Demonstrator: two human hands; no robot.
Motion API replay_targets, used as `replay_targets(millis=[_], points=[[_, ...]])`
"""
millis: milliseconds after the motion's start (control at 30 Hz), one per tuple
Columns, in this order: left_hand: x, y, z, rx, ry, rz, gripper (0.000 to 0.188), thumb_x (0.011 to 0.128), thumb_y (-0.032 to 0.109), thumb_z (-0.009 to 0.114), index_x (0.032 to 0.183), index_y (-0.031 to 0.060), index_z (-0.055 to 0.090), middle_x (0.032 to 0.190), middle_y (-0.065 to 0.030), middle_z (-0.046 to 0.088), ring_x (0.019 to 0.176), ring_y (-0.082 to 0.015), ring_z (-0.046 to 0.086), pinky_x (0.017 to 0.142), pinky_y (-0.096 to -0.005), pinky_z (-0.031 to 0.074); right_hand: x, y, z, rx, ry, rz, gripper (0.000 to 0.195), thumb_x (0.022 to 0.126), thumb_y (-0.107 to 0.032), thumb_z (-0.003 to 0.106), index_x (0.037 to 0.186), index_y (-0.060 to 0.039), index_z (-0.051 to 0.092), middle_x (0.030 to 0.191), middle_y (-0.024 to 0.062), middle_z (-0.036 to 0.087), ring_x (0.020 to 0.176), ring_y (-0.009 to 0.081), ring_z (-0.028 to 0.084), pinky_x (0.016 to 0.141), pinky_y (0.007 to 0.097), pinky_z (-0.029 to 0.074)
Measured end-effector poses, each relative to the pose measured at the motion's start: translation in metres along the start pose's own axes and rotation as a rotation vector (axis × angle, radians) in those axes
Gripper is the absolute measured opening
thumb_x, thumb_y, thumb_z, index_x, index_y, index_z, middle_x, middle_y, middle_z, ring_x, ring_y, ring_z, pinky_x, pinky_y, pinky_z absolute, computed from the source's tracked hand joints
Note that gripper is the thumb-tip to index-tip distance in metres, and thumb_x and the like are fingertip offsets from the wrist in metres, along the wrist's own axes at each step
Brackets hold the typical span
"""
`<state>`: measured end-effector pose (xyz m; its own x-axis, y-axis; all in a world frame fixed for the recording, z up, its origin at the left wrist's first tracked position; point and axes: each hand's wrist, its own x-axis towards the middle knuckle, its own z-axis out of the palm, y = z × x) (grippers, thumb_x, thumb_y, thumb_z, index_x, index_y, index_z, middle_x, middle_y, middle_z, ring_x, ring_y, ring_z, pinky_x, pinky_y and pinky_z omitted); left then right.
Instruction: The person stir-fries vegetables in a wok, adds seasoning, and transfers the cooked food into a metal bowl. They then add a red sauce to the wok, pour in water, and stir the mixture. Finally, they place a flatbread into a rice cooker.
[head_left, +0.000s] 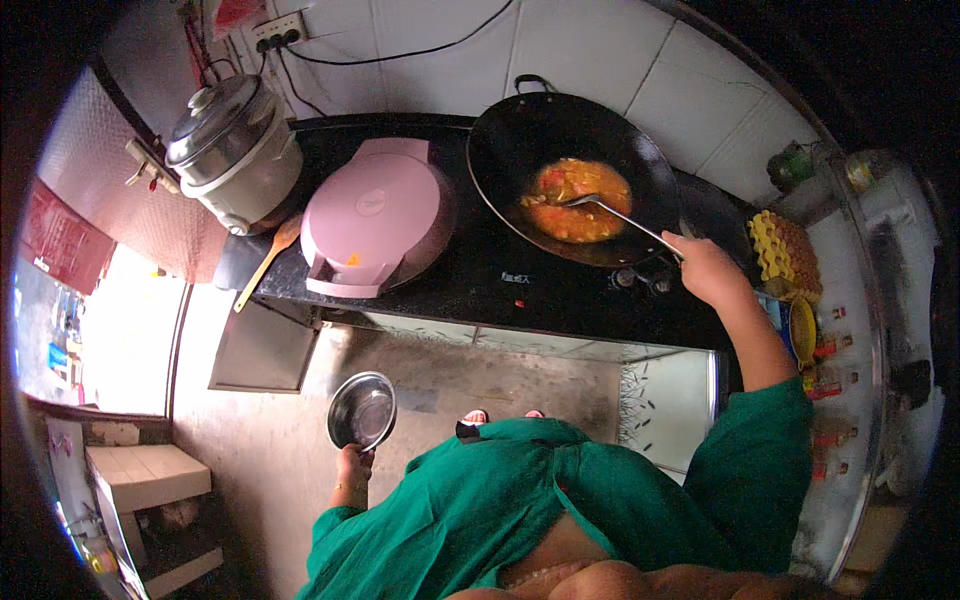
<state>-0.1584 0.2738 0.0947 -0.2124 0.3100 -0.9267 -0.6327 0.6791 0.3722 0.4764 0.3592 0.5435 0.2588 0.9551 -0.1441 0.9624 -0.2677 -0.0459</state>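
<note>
My right hand (709, 271) is closed around the handle of a metal ladle or spatula (637, 227), whose head rests in orange-red food (581, 196), which looks like egg and tomato. The food lies in the bottom of a large black wok (510, 150) on the black stove top. Low on the left, away from the stove, my left hand (355, 463) grips the rim of a metal bowl (362, 411). The bowl's shiny inside shows no food.
A closed pink electric griddle (375, 214) sits left of the wok, beside a wooden spatula (271, 259) that overhangs the counter edge. Farther left stands a lidded electric cooker (240, 161). Egg trays (784, 251), a yellow strainer (802, 330) and several bottles are at the right.
</note>
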Motion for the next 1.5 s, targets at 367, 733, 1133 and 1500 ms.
replay_targets(millis=[367, 733, 1133, 1500], points=[[-0.001, 0.006, 0.014, -0.005, 0.017, -0.001, 0.015, 0.078, 0.006, 0.048, 0.090, 0.0000, 0.055, 0.079, -0.0141, 0.061, 0.065, -0.0275, 0.062, 0.051, -0.0295, 0.055, -0.033, 0.014, -0.014, 0.035, -0.068, 0.083, 0.052, 0.082, 0.000, 0.052, 0.132, -0.0168, 0.051, 0.105, 0.0258, 0.060, 0.097, 0.0410, 0.058, 0.085, 0.0416, 0.047], [0.008, 0.006, 0.002, -0.033, -0.036, 0.008, 0.015, 0.076, 0.004, 0.050, 0.089, -0.0014, 0.053, 0.079, -0.0137, 0.059, 0.065, -0.0295, 0.062, 0.052, -0.0340, 0.055, 0.065, 0.013, 0.045, 0.215, 0.107, 0.033, 0.053, 0.081, 0.001, 0.053, 0.132, -0.0145, 0.051, 0.114, 0.0240, 0.059, 0.104, 0.0402, 0.057, 0.089, 0.0417, 0.046], [0.012, 0.014, -0.005, 0.000, -0.003, -0.057, 0.011, 0.076, 0.004, 0.050, 0.086, 0.0000, 0.053, 0.076, -0.0124, 0.058, 0.061, -0.0290, 0.061, 0.052, -0.0336, 0.055, 0.051, -0.011, 0.037, 0.112, 0.050, 0.183, 0.055, 0.083, 0.001, 0.042, 0.134, -0.0183, 0.048, 0.108, 0.0258, 0.060, 0.099, 0.0400, 0.059, 0.086, 0.0443, 0.047], [0.026, 0.039, 0.016, 0.336, -0.130, -0.040, 0.012, 0.075, 0.006, 0.049, 0.085, 0.0014, 0.053, 0.078, -0.0148, 0.061, 0.063, -0.0291, 0.063, 0.056, -0.0332, 0.056, -0.045, 0.015, 0.039, 0.603, 0.423, 0.036, 0.056, 0.082, 0.000, 0.055, 0.135, -0.0155, 0.047, 0.116, 0.0233, 0.059, 0.101, 0.0351, 0.061, 0.087, 0.0371, 0.046]])
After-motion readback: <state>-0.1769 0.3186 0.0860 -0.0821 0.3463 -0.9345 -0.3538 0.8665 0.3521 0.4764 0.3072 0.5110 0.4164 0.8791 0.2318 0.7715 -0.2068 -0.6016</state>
